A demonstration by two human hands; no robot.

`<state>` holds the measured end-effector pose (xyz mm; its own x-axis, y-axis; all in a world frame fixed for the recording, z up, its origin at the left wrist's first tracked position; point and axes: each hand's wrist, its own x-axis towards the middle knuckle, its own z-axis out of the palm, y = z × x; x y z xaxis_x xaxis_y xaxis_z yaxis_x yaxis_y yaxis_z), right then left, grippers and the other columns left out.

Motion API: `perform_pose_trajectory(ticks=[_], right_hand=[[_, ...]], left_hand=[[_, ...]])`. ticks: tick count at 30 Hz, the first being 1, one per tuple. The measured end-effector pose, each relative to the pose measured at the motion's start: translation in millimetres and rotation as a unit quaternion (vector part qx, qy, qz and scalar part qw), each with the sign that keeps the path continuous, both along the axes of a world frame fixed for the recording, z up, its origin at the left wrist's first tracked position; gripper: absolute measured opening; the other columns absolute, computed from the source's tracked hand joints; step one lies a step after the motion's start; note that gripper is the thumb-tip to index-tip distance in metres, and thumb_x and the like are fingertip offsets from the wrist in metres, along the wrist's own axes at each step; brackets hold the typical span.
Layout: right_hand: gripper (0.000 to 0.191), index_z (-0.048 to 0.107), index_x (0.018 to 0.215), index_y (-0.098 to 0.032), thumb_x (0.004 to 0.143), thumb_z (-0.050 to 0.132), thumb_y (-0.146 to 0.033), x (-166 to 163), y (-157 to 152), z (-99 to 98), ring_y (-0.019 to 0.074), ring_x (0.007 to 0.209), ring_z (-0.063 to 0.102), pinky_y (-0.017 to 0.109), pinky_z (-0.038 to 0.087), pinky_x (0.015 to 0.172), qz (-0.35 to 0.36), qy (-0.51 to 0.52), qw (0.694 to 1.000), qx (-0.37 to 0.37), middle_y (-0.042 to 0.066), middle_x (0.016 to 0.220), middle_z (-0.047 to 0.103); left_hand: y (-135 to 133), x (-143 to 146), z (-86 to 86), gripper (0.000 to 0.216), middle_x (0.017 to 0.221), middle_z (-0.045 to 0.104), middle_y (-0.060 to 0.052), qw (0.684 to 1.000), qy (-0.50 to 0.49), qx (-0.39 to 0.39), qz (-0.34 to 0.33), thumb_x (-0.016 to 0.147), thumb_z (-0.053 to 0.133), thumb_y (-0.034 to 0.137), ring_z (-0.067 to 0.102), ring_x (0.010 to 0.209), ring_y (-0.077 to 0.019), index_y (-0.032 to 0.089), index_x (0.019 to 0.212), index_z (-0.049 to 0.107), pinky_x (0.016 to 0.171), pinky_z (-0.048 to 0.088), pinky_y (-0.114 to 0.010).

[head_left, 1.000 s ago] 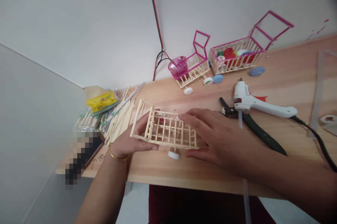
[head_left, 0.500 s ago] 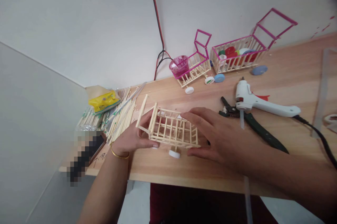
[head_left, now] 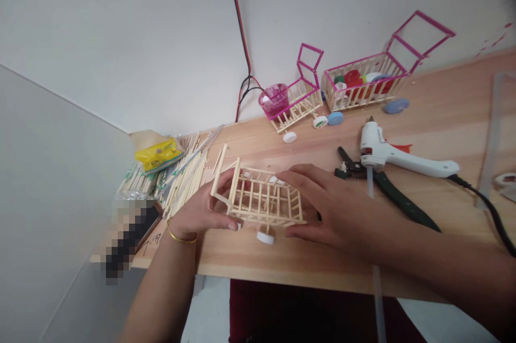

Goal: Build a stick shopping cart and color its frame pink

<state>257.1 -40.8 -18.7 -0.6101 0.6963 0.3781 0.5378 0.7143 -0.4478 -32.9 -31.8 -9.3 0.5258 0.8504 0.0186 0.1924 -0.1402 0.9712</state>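
A small cart built of pale wooden sticks (head_left: 262,198) stands near the front edge of the wooden table (head_left: 306,262), on white bottle-cap wheels (head_left: 265,237). My left hand (head_left: 199,213) grips its left end, thumb under the front rail and fingers behind the frame. My right hand (head_left: 342,208) holds its right end, fingers curled over the top rail and thumb at the lower front corner.
A white glue gun (head_left: 397,157) with a black cord lies right of the cart, over dark pliers (head_left: 387,187). Two pink-trimmed stick carts (head_left: 296,101) (head_left: 365,85) and loose caps stand by the wall. Stick bundles (head_left: 177,181) and a yellow packet (head_left: 158,152) lie at left.
The stick cart has shifted slightly right and turned a little between my hands. My left hand's grip moved along its left end. My right hand stayed put.
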Motion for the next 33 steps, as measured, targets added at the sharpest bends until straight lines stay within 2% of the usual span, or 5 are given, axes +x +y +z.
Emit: perform_pose_trajectory(ticks=[11, 18, 21, 28, 33], right_hand=[[0.066, 0.046, 0.137, -0.016, 0.082, 0.069, -0.044, -0.1, 1.8, -0.3, 0.0319, 0.116, 0.061, 0.046, 0.057, 0.087, -0.002, -0.001, 0.999, -0.039, 0.018, 0.133, 0.057], [0.064, 0.047, 0.136, -0.017, 0.081, 0.071, -0.041, 0.0, 2.1, 1.8, 0.0306, 0.118, 0.060, 0.044, 0.056, 0.091, -0.005, 0.022, 0.999, -0.037, 0.016, 0.131, 0.058], [0.064, 0.046, 0.135, -0.015, 0.083, 0.070, -0.043, 0.4, 2.3, 1.5, 0.0299, 0.118, 0.060, 0.044, 0.055, 0.093, 0.004, 0.028, 0.999, -0.039, 0.017, 0.131, 0.057], [0.061, 0.046, 0.135, -0.016, 0.083, 0.069, -0.040, 0.1, 3.4, -0.1, 0.0301, 0.118, 0.060, 0.044, 0.056, 0.088, 0.001, 0.010, 0.998, -0.056, 0.017, 0.133, 0.057], [0.064, 0.048, 0.135, -0.017, 0.081, 0.072, -0.041, -0.3, 3.1, -1.4, 0.0310, 0.118, 0.060, 0.045, 0.056, 0.089, -0.004, 0.015, 0.999, -0.035, 0.017, 0.132, 0.057]], left_hand=[[2.7, -2.6, 0.6, 0.090, 0.138, 0.058, -0.010, 1.000, 0.009, -0.019, 0.001, 0.060, 0.090, 0.024, 0.054, 0.125, -0.0305, 0.027, 0.141, 0.051, 0.109, 0.041, -0.040], [1.7, -4.4, 1.4, 0.092, 0.126, 0.064, -0.011, 0.999, 0.015, -0.025, 0.017, 0.056, 0.092, 0.026, 0.060, 0.113, -0.0300, 0.024, 0.139, 0.052, 0.095, 0.048, -0.036], [1.4, -4.9, 1.5, 0.092, 0.130, 0.062, -0.011, 0.999, 0.026, -0.018, 0.029, 0.054, 0.093, 0.028, 0.057, 0.119, -0.0314, 0.024, 0.138, 0.054, 0.101, 0.044, -0.038], [3.2, 0.6, 3.6, 0.089, 0.136, 0.058, -0.011, 1.000, 0.022, -0.018, 0.001, 0.060, 0.090, 0.029, 0.052, 0.126, -0.0325, 0.025, 0.140, 0.052, 0.108, 0.040, -0.041], [2.7, 0.2, 4.3, 0.091, 0.129, 0.062, -0.011, 0.999, 0.039, -0.025, 0.013, 0.059, 0.090, 0.029, 0.057, 0.117, -0.0306, 0.023, 0.140, 0.051, 0.098, 0.047, -0.037]])
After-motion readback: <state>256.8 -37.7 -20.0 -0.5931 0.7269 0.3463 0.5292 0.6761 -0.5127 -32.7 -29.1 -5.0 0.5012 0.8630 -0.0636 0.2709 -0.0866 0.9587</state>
